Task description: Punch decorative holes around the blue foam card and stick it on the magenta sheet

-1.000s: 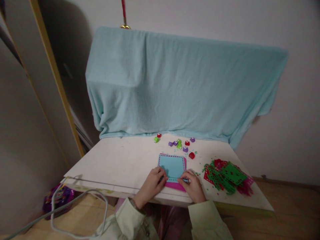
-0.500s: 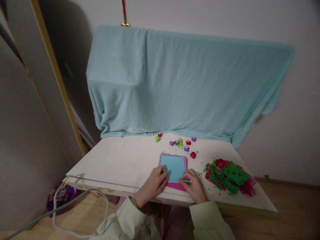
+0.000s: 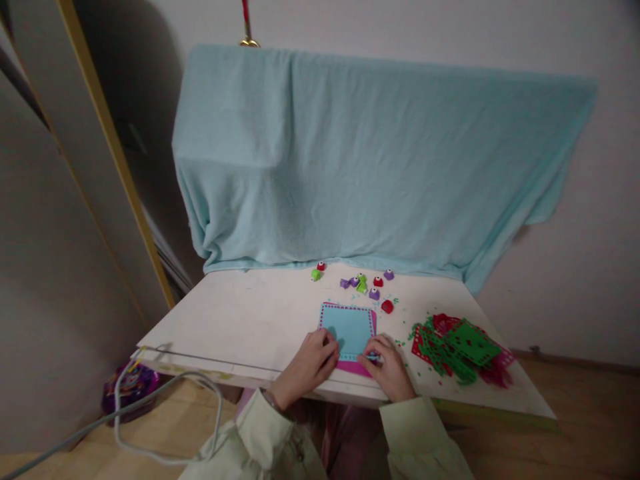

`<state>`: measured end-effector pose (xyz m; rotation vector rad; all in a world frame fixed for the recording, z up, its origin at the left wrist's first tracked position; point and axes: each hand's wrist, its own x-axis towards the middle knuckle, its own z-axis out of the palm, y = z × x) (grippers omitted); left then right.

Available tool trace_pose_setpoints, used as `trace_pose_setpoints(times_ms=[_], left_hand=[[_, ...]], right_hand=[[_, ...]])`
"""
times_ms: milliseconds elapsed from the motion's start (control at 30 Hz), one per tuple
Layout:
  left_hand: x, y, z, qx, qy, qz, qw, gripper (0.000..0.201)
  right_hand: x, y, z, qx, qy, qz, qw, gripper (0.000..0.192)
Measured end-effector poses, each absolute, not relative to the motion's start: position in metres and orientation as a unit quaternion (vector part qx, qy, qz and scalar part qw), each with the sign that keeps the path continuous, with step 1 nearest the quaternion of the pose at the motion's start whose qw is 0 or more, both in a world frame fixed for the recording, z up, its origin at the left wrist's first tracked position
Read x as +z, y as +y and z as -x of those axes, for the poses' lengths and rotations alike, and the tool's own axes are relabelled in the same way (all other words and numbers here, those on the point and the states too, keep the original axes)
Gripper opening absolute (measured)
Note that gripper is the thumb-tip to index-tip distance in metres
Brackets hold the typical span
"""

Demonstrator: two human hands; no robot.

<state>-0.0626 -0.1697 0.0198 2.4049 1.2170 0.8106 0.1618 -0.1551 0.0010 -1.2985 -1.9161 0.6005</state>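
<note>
A light blue foam square (image 3: 349,328) with punched edges lies on a pink sheet (image 3: 353,366) near the front of the white table (image 3: 245,320). My left hand (image 3: 310,363) presses on the lower left corner of the blue square. My right hand (image 3: 387,365) pinches its lower right edge, fingers curled. Both sleeves are pale green.
Several small green, purple and red craft punches (image 3: 367,285) sit behind the square. A pile of green and red punched sheets (image 3: 460,347) lies at the right. A light blue blanket (image 3: 360,153) hangs behind the table. A grey cable (image 3: 150,413) loops off the front left edge.
My hands stay on the square's near edge. The view has drifted slightly left and down; nothing on the table has moved.
</note>
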Motion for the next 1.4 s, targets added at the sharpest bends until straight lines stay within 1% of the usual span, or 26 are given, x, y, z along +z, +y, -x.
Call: trace_pose_setpoints(times_ms=[200, 367, 500, 633, 833, 1000, 1100, 1200, 1300, 1367, 1400], left_hand=[[0.021, -0.171, 0.06, 0.273, 0.45, -0.836, 0.154, 0.011], [0.029, -0.177, 0.062, 0.256, 0.429, -0.855, 0.137, 0.038], [0.029, -0.189, 0.066, 0.213, 0.42, -0.877, 0.096, 0.043], [0.025, -0.202, 0.071, 0.186, 0.441, -0.875, 0.069, 0.052], [0.028, -0.217, 0.081, 0.189, 0.485, -0.853, 0.046, 0.054], [0.031, -0.219, 0.087, 0.19, 0.479, -0.856, 0.047, 0.057], [0.033, -0.217, 0.089, 0.202, 0.463, -0.86, 0.072, 0.055], [0.034, -0.212, 0.089, 0.236, 0.47, -0.842, 0.121, 0.049], [0.03, -0.201, 0.083, 0.285, 0.504, -0.8, 0.157, 0.035], [0.022, -0.191, 0.078, 0.308, 0.526, -0.777, 0.158, 0.024], [0.018, -0.186, 0.075, 0.315, 0.535, -0.769, 0.155, 0.022]], right_hand=[[0.001, -0.156, -0.162, 0.238, -0.745, 0.5, 0.372, 0.012], [-0.001, -0.155, -0.163, 0.233, -0.745, 0.501, 0.374, 0.011], [-0.001, -0.155, -0.163, 0.235, -0.746, 0.499, 0.372, 0.011], [0.001, -0.156, -0.163, 0.235, -0.746, 0.5, 0.371, 0.01], [-0.002, -0.155, -0.163, 0.227, -0.748, 0.499, 0.373, 0.013], [-0.002, -0.156, -0.162, 0.228, -0.748, 0.496, 0.377, 0.013], [-0.002, -0.156, -0.162, 0.225, -0.749, 0.496, 0.378, 0.011], [-0.003, -0.156, -0.163, 0.226, -0.749, 0.496, 0.376, 0.011], [-0.003, -0.155, -0.163, 0.225, -0.749, 0.496, 0.376, 0.011], [-0.003, -0.156, -0.163, 0.224, -0.749, 0.496, 0.378, 0.011], [-0.002, -0.156, -0.163, 0.224, -0.749, 0.496, 0.379, 0.011]])
